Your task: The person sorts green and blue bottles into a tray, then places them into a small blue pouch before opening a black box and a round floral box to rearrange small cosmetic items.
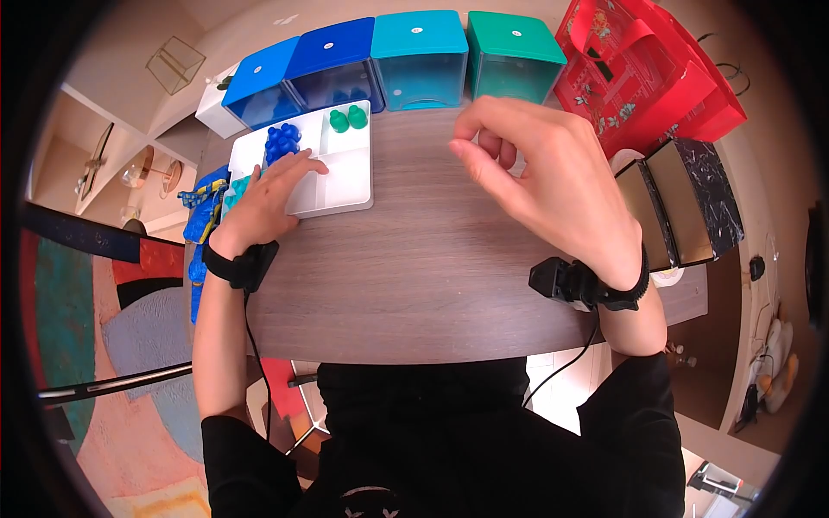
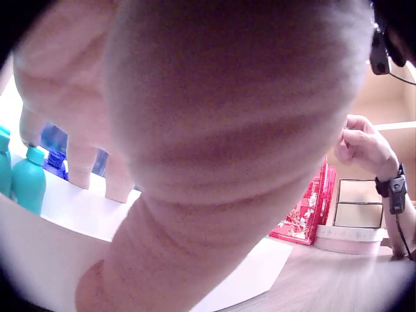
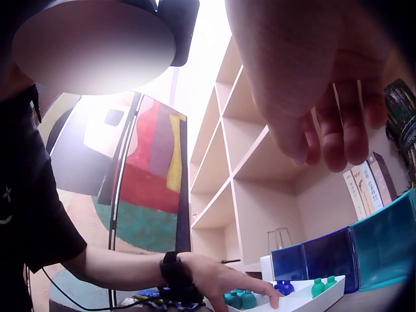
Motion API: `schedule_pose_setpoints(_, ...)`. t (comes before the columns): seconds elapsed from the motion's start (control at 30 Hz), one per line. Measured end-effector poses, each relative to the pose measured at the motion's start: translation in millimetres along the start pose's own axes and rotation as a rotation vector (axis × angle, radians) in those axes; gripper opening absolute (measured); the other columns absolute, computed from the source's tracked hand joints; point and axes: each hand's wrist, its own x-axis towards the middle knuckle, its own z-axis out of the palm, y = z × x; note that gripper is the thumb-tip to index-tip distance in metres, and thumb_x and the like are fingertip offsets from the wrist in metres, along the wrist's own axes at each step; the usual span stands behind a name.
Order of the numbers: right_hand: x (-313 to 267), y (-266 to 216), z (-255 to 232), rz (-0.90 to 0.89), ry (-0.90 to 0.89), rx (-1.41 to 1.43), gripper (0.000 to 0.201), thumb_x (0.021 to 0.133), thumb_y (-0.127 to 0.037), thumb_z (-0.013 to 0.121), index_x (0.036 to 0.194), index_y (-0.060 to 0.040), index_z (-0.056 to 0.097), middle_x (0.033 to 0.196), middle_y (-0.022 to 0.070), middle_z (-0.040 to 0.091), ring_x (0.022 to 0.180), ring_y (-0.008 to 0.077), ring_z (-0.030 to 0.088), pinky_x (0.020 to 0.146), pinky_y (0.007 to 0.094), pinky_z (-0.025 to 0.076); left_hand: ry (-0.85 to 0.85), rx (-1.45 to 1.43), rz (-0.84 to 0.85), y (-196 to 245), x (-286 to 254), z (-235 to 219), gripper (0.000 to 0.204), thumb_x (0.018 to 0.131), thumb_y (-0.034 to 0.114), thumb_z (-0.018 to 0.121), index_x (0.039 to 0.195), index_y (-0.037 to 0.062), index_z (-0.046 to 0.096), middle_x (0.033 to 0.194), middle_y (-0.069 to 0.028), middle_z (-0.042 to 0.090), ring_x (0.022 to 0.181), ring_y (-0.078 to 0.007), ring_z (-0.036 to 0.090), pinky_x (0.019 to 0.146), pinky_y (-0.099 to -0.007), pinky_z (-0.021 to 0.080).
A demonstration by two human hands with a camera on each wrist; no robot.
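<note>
The left hand [image 1: 266, 194] lies palm down over the white divided tray [image 1: 350, 177], fingers spread, gripping nothing visible. Beside its fingers are small dark blue bottles [image 1: 281, 141]; teal bottles [image 1: 235, 192] are partly hidden by it. Two green bottles [image 1: 348, 118] stand in the tray's far right compartment. In the left wrist view, a teal bottle [image 2: 29, 181] stands near the left fingertips. The right hand [image 1: 553, 173] is raised over the table's right half, its fingers loosely bent with nothing visible between them; in the right wrist view its fingers [image 3: 333, 140] hang down.
Four lidded bins, light blue [image 1: 263, 82], dark blue [image 1: 335, 65], turquoise [image 1: 420, 60] and green [image 1: 515, 56], line the table's far side. At right are a red bag [image 1: 648, 78] and an open dark box [image 1: 704, 203]. A blue-yellow packet [image 1: 204, 211] lies left of the tray.
</note>
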Motion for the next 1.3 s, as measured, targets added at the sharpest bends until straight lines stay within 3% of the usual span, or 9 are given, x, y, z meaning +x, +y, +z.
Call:
schedule_pose_setpoints(0.07,-0.7,0.8,1.0,0.0,0.003,-0.008,0.009,0.089,-0.012,0.069,0.09,-0.0048,0.064,0.072,0.0064,0.062,0.06,0.0175,0.059,0.056,0.0299,0.047,-0.014,0.003,0.004,2.1,0.1,-0.8,0.079,0.067,-0.008,0.074,0.133,0.0268,0.049,0.159,-0.0065,0.034,0.148,-0.0336,0.029,0.117,-0.0652,0.02)
schedule_pose_setpoints(0.47,-1.0,-2.7,2.9,0.001,-0.024,-0.011,0.01,0.089,-0.013,0.069,0.089,-0.0043,0.064,0.072,0.0072,0.062,0.06,0.0194,0.059,0.056,0.0306,0.047,0.074,0.134,-0.047,17.9,-4.8,4.9,0.08,0.068,-0.008,0.075,0.135,0.0266,0.052,0.162,-0.0066,0.03,0.153,-0.0309,0.019,0.12,-0.0639,0.011)
schedule_pose_setpoints(0.5,-0.3,-3.1,2.5,0.002,-0.027,-0.004,0.011,0.088,-0.013,0.068,0.088,-0.0033,0.064,0.073,0.01,0.064,0.064,0.027,0.062,0.058,0.037,0.048,0.075,0.135,-0.044,22.6,-8.0,4.0,0.08,0.068,-0.008,0.075,0.135,0.0266,0.052,0.162,-0.0066,0.03,0.153,-0.0309,0.019,0.12,-0.0639,0.011)
schedule_pose_setpoints(0.57,-0.5,-4.2,2.7,0.008,-0.025,-0.001,0.011,0.088,-0.013,0.066,0.087,-0.0023,0.064,0.075,0.0128,0.065,0.069,0.0345,0.065,0.061,0.0433,0.049,0.191,-0.057,0.053,31.3,-17.1,2.8,0.081,0.069,-0.004,0.078,0.139,0.0257,0.052,0.162,-0.0069,0.029,0.152,-0.031,0.02,0.121,-0.0601,0.013)
schedule_pose_setpoints(0.63,-1.0,-2.2,5.2,-0.001,-0.015,0.007,0.01,0.089,-0.013,0.069,0.09,-0.0036,0.064,0.07,0.0077,0.061,0.06,0.0185,0.058,0.056,0.0307,0.046,0.368,-0.336,0.205,39.5,-23.8,1.7,0.073,0.075,-0.001,0.077,0.141,0.0151,0.051,0.154,-0.0093,0.043,0.147,-0.0303,0.034,0.12,-0.0505,0.024)
schedule_pose_setpoints(0.77,0.6,0.8,8.4,0.154,-0.101,0.2,0.013,0.089,-0.013,0.067,0.09,-0.0009,0.065,0.07,0.0081,0.063,0.061,0.0238,0.063,0.056,0.0349,0.047,0.47,-1.189,0.254,42.1,-29.5,23.4,0.052,0.089,0.001,0.067,0.137,0.006,0.048,0.138,-0.0161,0.056,0.13,-0.0262,0.053,0.11,-0.0421,0.041)
schedule_pose_setpoints(0.83,-6.9,11.5,18.8,0.333,-0.105,0.522,0.016,0.093,-0.016,0.067,0.093,-0.0008,0.066,0.068,-0.0001,0.061,0.06,0.0093,0.058,0.054,0.0266,0.044,0.474,-1.536,0.264,44.3,-34.5,32.6,0.047,0.093,0.006,0.065,0.136,0.0057,0.047,0.127,-0.0156,0.06,0.117,-0.0245,0.06,0.101,-0.0413,0.048)
schedule_pose_setpoints(0.93,-24.6,2.2,18.6,0.546,0.034,0.761,0.016,0.096,-0.02,0.066,0.094,-0.0039,0.066,0.069,-0.005,0.059,0.063,0.0015,0.054,0.054,0.0207,0.042,0.395,-1.936,0.341,31.1,-34.2,55.5,0.041,0.095,0.01,0.063,0.133,0.007,0.049,0.115,-0.0118,0.061,0.104,-0.0203,0.062,0.094,-0.0394,0.052)
schedule_pose_setpoints(1.3,-103.8,20.1,77.4,0.868,0.246,0.992,0.013,0.095,-0.019,0.065,0.094,-0.0065,0.064,0.066,-0.0032,0.059,0.053,0.0037,0.05,0.047,0.0206,0.037,0.168,-2.068,0.291,50.5,-43.0,104.9,0.034,0.097,0.014,0.058,0.13,0.008,0.05,0.11,-0.007,0.06,0.097,-0.0166,0.06,0.088,-0.0343,0.051)
